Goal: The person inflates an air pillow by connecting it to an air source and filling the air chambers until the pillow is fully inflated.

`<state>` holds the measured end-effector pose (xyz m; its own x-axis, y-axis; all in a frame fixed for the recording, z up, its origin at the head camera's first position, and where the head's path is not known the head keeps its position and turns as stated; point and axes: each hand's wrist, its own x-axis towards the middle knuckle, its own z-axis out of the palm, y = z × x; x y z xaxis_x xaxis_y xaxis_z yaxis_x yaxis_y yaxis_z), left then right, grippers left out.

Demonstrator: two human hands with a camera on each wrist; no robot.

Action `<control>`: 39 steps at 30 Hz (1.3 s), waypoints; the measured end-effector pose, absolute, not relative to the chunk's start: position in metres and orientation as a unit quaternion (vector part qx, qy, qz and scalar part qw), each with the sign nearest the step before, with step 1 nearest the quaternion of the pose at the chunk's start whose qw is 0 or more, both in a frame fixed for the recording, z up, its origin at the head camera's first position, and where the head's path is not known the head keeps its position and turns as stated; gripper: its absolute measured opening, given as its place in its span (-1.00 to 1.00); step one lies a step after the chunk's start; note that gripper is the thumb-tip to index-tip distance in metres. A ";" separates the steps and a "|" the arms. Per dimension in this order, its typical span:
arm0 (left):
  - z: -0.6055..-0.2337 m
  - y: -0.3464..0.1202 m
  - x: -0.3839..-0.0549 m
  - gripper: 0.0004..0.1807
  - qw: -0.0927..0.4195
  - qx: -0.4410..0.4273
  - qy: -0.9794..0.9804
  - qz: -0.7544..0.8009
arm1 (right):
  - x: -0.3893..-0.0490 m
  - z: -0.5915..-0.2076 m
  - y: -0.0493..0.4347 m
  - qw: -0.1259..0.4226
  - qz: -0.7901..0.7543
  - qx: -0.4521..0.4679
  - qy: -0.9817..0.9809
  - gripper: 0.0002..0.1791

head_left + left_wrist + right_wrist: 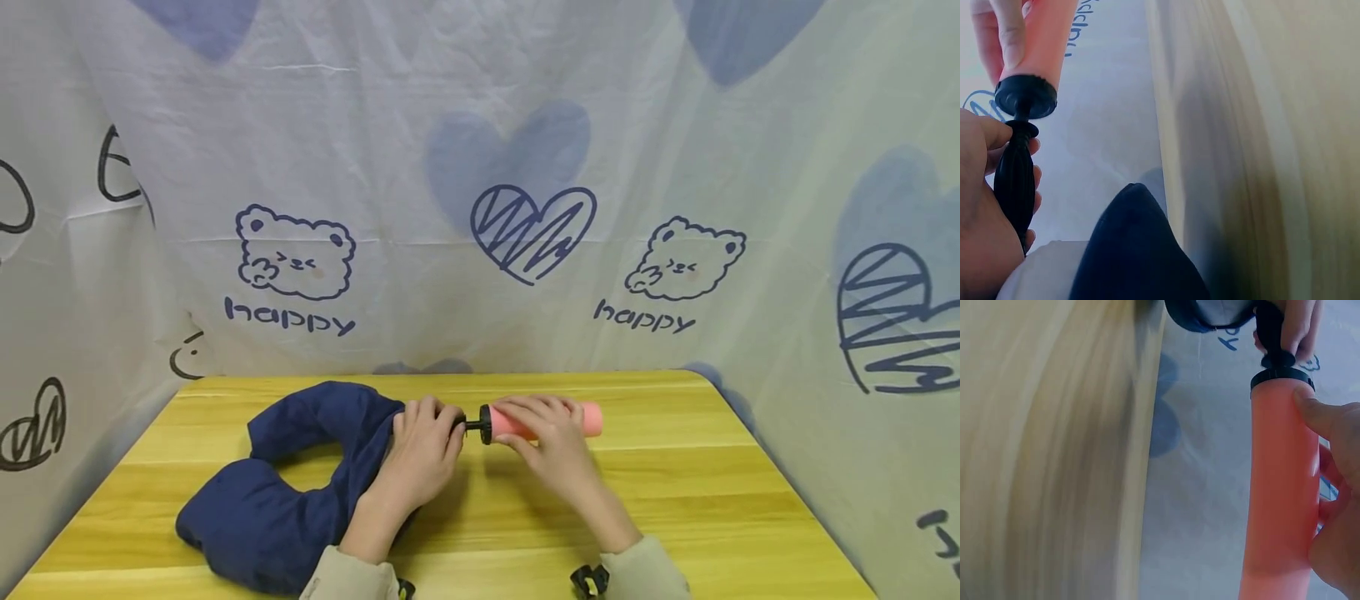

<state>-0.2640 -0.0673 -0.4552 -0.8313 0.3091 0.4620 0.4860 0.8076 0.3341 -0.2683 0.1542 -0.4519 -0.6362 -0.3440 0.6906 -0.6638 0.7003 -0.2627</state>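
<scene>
A pink hand pump (pixel 592 419) with a black cap and black handle lies sideways between the two hands, above the table. My left hand (pixel 426 450) grips the black handle (pixel 1015 181), fingers wrapped around it. Around the pink barrel (pixel 1282 481) curl the fingers and thumb of my right hand (pixel 551 442), the thumb close to the black cap (pixel 1282 376). Only a short piece of the rod (pixel 472 425) shows between handle and cap. Just left of the left hand, a navy U-shaped neck pillow (pixel 262 517) rests on the table, partly covered by that hand and forearm.
The yellow wood-grain table (pixel 675 500) ends at a back edge against a pale curtain (pixel 420 308) printed with hearts, bears and "happy". Curtain also hangs along both sides. Black wrist straps (pixel 588 581) sit by the beige sleeves (pixel 645 571).
</scene>
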 end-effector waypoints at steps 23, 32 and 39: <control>-0.447 -0.084 -0.267 -0.84 0.204 -0.203 -0.929 -0.233 | -0.278 -0.448 0.181 0.335 0.268 0.296 -0.853 -0.48; -0.454 -0.058 -0.260 -0.85 0.198 -0.209 -0.932 -0.218 | -0.271 -0.456 0.152 0.365 0.240 0.329 -0.837 -0.50; -0.454 -0.053 -0.258 -0.83 0.199 -0.218 -0.929 -0.222 | -0.269 -0.455 0.148 0.368 0.245 0.332 -0.833 -0.50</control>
<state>-0.2579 -0.0534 -0.4545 -0.8258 0.3173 0.4662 0.4937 0.8064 0.3256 -0.2688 0.1476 -0.4548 -0.5084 -0.3725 0.7764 -0.7340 0.6590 -0.1644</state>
